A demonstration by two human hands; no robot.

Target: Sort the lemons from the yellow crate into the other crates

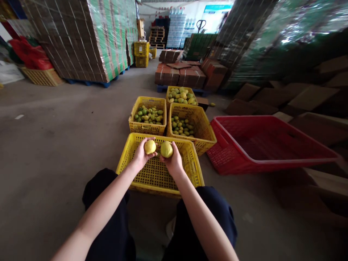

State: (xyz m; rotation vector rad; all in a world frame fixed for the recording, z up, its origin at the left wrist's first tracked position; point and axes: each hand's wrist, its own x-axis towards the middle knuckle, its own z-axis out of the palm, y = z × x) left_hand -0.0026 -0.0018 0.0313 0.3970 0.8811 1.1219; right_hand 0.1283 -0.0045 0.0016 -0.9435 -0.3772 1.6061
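Note:
Both my hands are over the near yellow plastic crate (140,184), whose perforated floor shows below them. My left hand (140,155) is closed around a yellow lemon (150,146). In my right hand (174,161) is a greenish-yellow lemon (166,149) with a ridged, streaky skin. The two fruits are held side by side, a small distance apart. Something green shows between my hands, too hidden to make out. Beyond stand a left crate of green and yellow lemons (148,115), a right crate of greener ones (182,127), and a back crate of larger yellow ones (181,95).
A large red plastic crate (233,156) stands close on the right, with cardboard boxes (312,98) around it. Flattened cardboard bundles (179,74) lie on a pallet ahead. Tall wrapped stacks (106,40) rise at both sides. Bare concrete floor (54,145) stretches to the left.

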